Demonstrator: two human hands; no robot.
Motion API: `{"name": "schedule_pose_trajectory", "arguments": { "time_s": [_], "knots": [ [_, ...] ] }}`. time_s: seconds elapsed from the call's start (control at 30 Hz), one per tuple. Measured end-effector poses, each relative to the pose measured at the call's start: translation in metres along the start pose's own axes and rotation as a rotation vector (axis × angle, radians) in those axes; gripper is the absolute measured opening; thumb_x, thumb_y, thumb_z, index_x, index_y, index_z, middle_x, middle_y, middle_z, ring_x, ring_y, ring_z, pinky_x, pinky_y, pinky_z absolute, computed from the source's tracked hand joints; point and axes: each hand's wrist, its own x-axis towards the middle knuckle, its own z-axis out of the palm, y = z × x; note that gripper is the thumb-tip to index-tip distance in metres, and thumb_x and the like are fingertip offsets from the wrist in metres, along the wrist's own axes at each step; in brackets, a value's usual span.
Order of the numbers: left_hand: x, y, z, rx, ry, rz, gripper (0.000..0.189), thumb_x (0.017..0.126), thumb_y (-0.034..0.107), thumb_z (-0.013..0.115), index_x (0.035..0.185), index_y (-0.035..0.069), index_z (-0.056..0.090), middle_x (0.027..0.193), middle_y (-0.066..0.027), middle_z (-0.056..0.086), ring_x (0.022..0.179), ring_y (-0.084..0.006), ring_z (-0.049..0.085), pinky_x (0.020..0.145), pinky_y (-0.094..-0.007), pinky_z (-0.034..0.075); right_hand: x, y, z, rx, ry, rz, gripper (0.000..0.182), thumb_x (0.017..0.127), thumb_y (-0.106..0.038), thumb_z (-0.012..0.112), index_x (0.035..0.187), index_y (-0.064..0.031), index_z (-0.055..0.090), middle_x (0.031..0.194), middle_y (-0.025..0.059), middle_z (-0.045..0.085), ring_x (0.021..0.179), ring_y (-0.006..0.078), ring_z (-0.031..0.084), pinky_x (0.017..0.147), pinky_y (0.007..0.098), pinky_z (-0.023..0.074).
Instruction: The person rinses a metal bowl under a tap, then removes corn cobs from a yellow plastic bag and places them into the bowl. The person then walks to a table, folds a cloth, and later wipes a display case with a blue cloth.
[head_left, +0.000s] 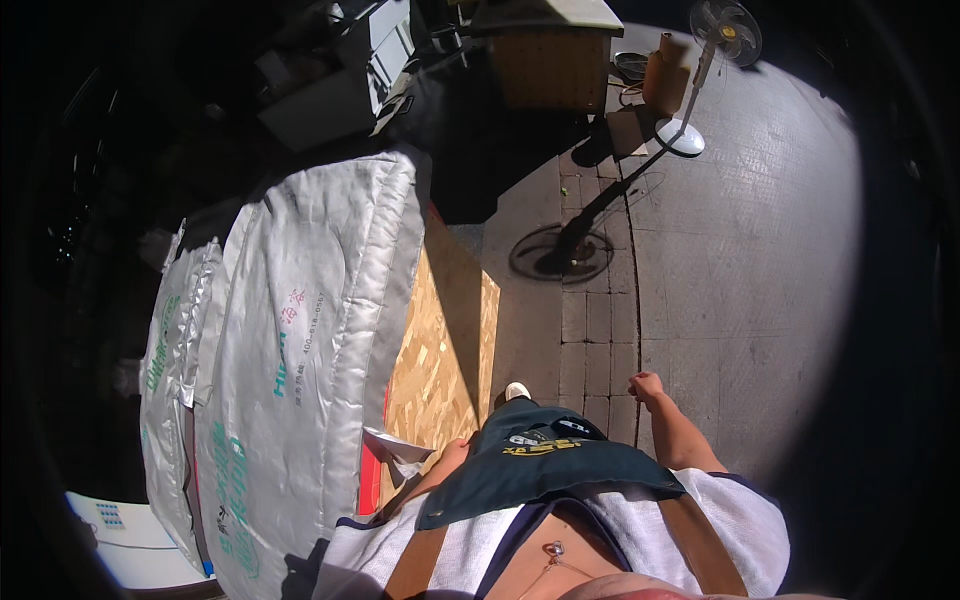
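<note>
My right hand (646, 386) hangs over the paving at my right side, its fingers curled in and nothing visible in them. My left hand (456, 450) is low at my left, beside the edge of the dark green apron (555, 465); the cloth partly hides its fingers. Close to that hand stands a wood-strand board panel (442, 345). Left of the panel is a bulky freezer-like unit under a silver quilted cover (300, 315) that bears writing. One white shoe (517, 391) shows beneath the apron.
Ahead on the right, a pedestal fan (726, 34) stands on a round white base (679, 138) and casts a long shadow. Beyond it is a brown container (666, 79). A counter (551, 67) stands at the far side. Brick paving (598, 322) runs forward beside larger slabs (720, 247).
</note>
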Motion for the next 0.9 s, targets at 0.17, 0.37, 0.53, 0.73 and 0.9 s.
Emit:
{"name": "schedule_pose_trajectory", "arguments": {
  "time_s": [0.17, 0.37, 0.53, 0.73, 0.9],
  "knots": [
    [0.121, 0.12, -0.042, 0.088, -0.038, 0.219, 0.022, 0.082, 0.023, 0.055, 0.086, 0.003, 0.063, 0.078, -0.0142, 0.064, 0.073, -0.0258, 0.062, 0.066, -0.0357, 0.046, 0.094, -0.217, 0.034, 0.119, -0.144, -0.433, 0.016, 0.077, -0.01, 0.053, 0.088, -0.0026, 0.062, 0.073, 0.0053, 0.063, 0.065, 0.0139, 0.059, 0.051, 0.0266, 0.0442],
    [0.27, 0.332, -0.115, 0.074, 0.058, 0.13, 0.02, 0.081, 0.024, 0.056, 0.088, 0.007, 0.062, 0.079, -0.0096, 0.064, 0.071, -0.0204, 0.061, 0.065, -0.0334, 0.048, 0.162, -0.277, 0.016, 0.042, -0.136, 0.023, 0.014, 0.077, -0.014, 0.057, 0.087, -0.0044, 0.062, 0.073, 0.0047, 0.062, 0.063, 0.0143, 0.058, 0.048, 0.0283, 0.0434],
    [0.37, 0.504, -0.176, 0.104, -0.066, 0.253, 0.021, 0.08, 0.023, 0.057, 0.092, 0.005, 0.061, 0.081, -0.0112, 0.065, 0.07, -0.0209, 0.062, 0.066, -0.0333, 0.049, 0.212, -0.245, -0.022, 0.036, -0.095, 0.439, 0.008, 0.077, -0.013, 0.059, 0.081, -0.006, 0.06, 0.066, 0.0082, 0.059, 0.051, 0.0169, 0.055, 0.045, 0.0301, 0.0419],
    [0.503, 0.694, -0.21, -0.023, -0.136, 0.557, 0.021, 0.084, 0.021, 0.055, 0.097, 0.005, 0.058, 0.078, -0.0076, 0.062, 0.07, -0.0158, 0.06, 0.065, -0.0295, 0.048, 0.292, -0.306, -0.036, 0.057, -0.104, 0.655, 0.006, 0.075, -0.014, 0.061, 0.078, -0.0085, 0.06, 0.067, 0.0066, 0.06, 0.055, 0.0167, 0.057, 0.048, 0.0315, 0.0438],
    [0.573, 0.833, -0.242, -0.105, -0.214, 0.615, 0.019, 0.085, 0.018, 0.054, 0.098, 0.004, 0.058, 0.078, -0.0062, 0.06, 0.07, -0.0138, 0.058, 0.065, -0.0281, 0.047, 0.448, -0.44, -0.061, 0.088, -0.083, 0.548, 0.005, 0.074, -0.015, 0.062, 0.075, -0.0106, 0.061, 0.067, 0.0053, 0.061, 0.059, 0.0165, 0.058, 0.05, 0.0327, 0.0453]
  ]
}}
